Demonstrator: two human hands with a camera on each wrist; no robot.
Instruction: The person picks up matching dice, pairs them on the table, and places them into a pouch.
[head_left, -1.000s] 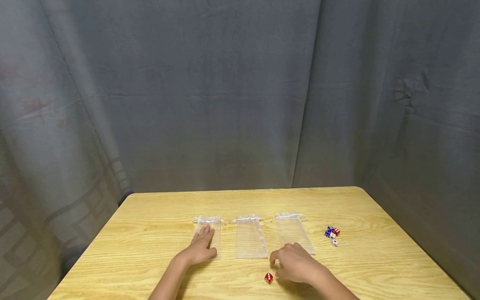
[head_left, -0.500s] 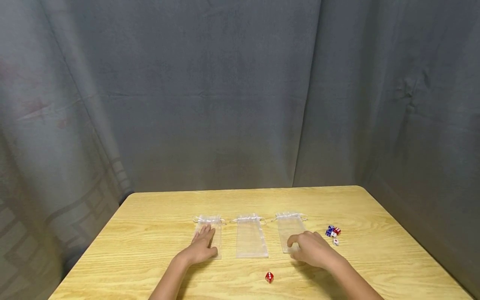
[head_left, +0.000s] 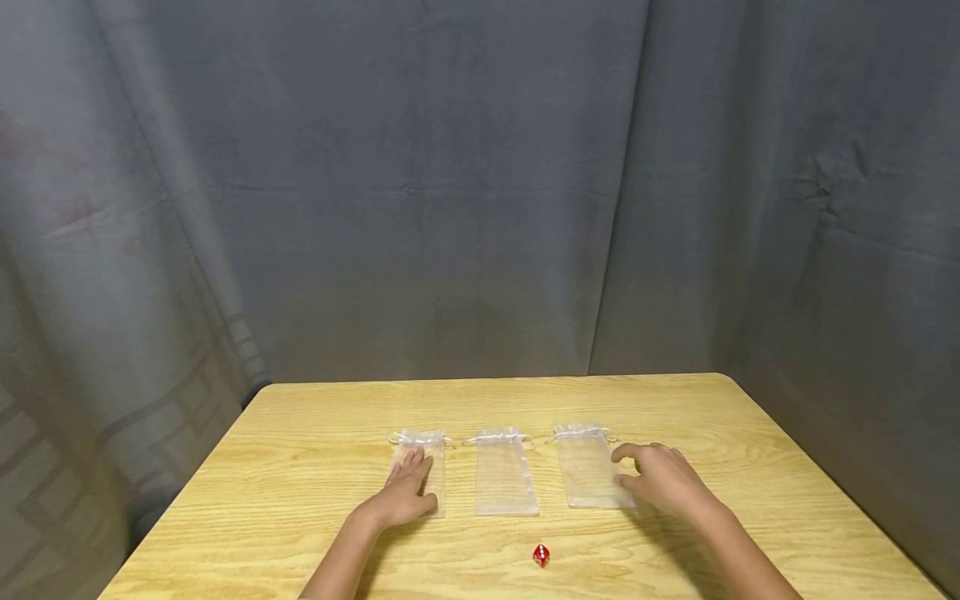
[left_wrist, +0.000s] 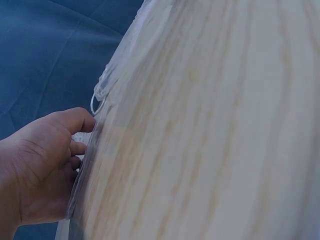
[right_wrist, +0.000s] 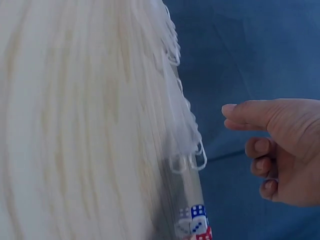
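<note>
Above the tabletop (head_left: 480,406), the left hand (head_left: 403,498) and right hand (head_left: 662,477) are bare, as are both slender forearms (head_left: 339,557). Creases line the left palm (left_wrist: 42,160); the right fingers (right_wrist: 252,118) seem to carry short, rounded nails (right_wrist: 261,145), though that view is dim.

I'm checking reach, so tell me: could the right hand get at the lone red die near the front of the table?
Probably yes: the right hand seems to hold nothing, and nothing upright stands between it and the red die, just a flat bag and bare table.
</note>
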